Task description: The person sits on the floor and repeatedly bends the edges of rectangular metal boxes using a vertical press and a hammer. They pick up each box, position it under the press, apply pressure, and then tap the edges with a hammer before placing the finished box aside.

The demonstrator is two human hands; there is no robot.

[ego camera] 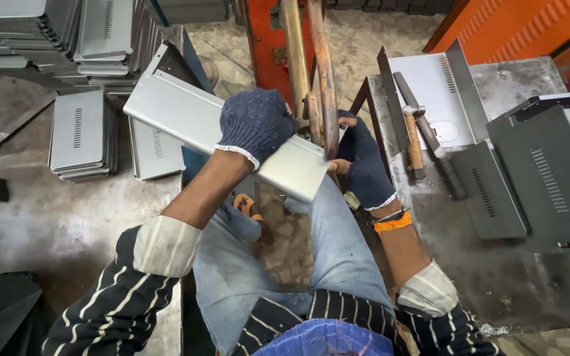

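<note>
Grey folded sheet-metal panel (222, 135) lies slantwise across the person's lap, pinned flat under the closed, gloved left hand (255, 124), while the gloved right hand (364, 161) clasps its end beside the rusty upright lever (324, 79), steadying it.

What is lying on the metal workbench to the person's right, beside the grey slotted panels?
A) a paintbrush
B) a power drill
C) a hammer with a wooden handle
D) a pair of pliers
C: a hammer with a wooden handle lies on the workbench, between the white bent sheet and the grey slotted panel.
</note>
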